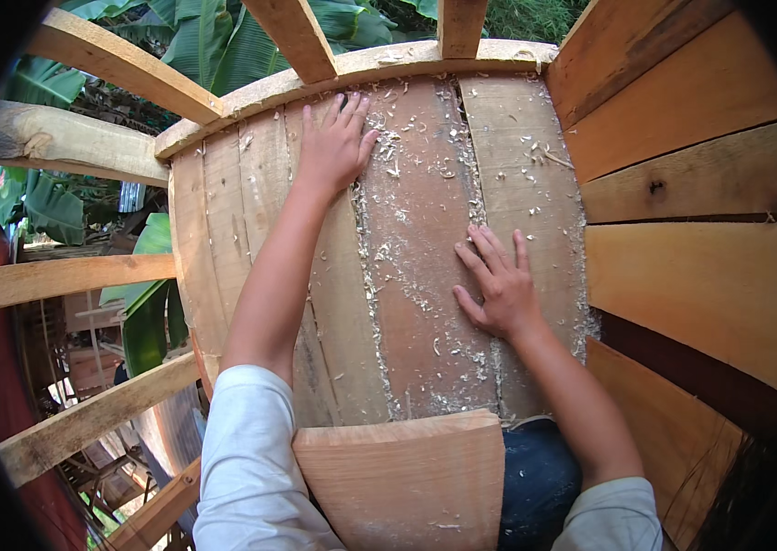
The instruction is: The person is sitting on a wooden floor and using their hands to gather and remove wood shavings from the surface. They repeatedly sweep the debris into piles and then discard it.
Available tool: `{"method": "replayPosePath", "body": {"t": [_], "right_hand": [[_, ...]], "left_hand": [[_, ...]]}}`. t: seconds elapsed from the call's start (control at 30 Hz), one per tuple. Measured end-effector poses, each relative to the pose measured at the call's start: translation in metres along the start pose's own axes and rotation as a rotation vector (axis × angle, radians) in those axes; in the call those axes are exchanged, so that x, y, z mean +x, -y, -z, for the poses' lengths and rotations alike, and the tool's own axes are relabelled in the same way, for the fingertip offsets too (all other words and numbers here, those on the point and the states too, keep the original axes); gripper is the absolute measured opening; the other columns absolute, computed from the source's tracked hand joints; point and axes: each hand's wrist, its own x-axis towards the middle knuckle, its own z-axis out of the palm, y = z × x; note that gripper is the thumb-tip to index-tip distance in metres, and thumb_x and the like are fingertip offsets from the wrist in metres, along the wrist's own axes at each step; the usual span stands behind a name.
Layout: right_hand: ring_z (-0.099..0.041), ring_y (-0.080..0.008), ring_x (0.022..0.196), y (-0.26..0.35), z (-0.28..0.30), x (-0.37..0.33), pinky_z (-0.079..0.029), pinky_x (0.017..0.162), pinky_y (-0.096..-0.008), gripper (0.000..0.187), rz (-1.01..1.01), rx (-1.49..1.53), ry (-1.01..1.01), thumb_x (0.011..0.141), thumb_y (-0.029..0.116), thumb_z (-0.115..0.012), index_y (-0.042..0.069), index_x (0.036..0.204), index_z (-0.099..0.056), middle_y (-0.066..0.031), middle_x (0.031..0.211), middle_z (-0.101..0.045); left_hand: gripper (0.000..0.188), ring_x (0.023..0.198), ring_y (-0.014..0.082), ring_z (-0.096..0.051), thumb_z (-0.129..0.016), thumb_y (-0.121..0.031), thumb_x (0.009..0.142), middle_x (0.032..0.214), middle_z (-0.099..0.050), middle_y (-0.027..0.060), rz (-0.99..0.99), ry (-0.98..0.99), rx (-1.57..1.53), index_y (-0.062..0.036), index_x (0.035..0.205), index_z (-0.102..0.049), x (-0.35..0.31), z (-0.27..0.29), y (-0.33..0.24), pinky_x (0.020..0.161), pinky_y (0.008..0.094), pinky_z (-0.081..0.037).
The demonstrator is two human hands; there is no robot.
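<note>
Both my arms reach forward over a floor of wooden planks strewn with pale shavings and sawdust. My left hand lies on the planks near the far edge, its fingers pointing away and the thumb spread to the right. Closer and to the right, my right hand rests on the planks with its fingers fanned out. Neither hand holds anything. Between my forearms, close to me, is a wide wooden board with a few shavings on it. Its underside is hidden.
A wall of boards closes the right side. At the far edge runs a beam with upright posts. Open framing with slanting timbers stands on the left. Banana leaves show beyond. Dark gaps run between some planks.
</note>
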Motion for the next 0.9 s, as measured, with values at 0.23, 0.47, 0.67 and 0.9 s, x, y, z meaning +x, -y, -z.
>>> {"method": "replayPosePath", "body": {"t": [0.23,0.47,0.67,0.9], "right_hand": [[-0.036,-0.023,0.144,0.0,-0.001,0.0,-0.015,0.12,-0.0589,0.058,-0.006,0.006,-0.002,0.085,0.037,-0.066,0.014,0.137,-0.055,-0.0098,0.151,-0.044],[-0.036,-0.0225,0.144,-0.001,0.0,-0.001,-0.015,0.12,-0.0587,0.058,-0.012,0.005,0.001,0.085,0.037,-0.066,0.015,0.137,-0.055,-0.0095,0.151,-0.044],[-0.036,-0.0221,0.144,-0.002,-0.001,0.0,-0.015,0.12,-0.0583,0.057,-0.012,0.0,0.004,0.086,0.038,-0.066,0.014,0.137,-0.055,-0.0095,0.151,-0.044],[-0.036,-0.0222,0.144,0.0,0.0,0.0,-0.014,0.12,-0.0582,0.057,-0.01,-0.022,0.01,0.086,0.038,-0.065,0.014,0.137,-0.055,-0.0097,0.151,-0.043]], "left_hand": [[0.057,0.145,0.0252,-0.035,-0.044,-0.04,0.102,0.155,-0.039,0.0091,-0.046,0.015,0.022,-0.0123,0.151,-0.038,0.004,0.012,-0.02,0.118,0.057,-0.02],[0.057,0.146,0.0267,-0.034,-0.042,-0.038,0.102,0.156,-0.038,0.0116,0.107,0.074,0.08,-0.0095,0.151,-0.036,-0.01,0.012,-0.025,0.119,0.0571,-0.018],[0.055,0.147,0.0267,-0.03,-0.04,-0.035,0.103,0.157,-0.037,0.0122,-0.14,0.004,-0.154,-0.009,0.151,-0.036,-0.023,0.016,-0.035,0.119,0.0583,-0.017],[0.054,0.148,0.026,-0.03,-0.039,-0.034,0.103,0.157,-0.036,0.0112,0.098,0.102,-0.041,-0.0099,0.152,-0.036,-0.016,0.008,-0.012,0.12,0.0572,-0.015]]}}
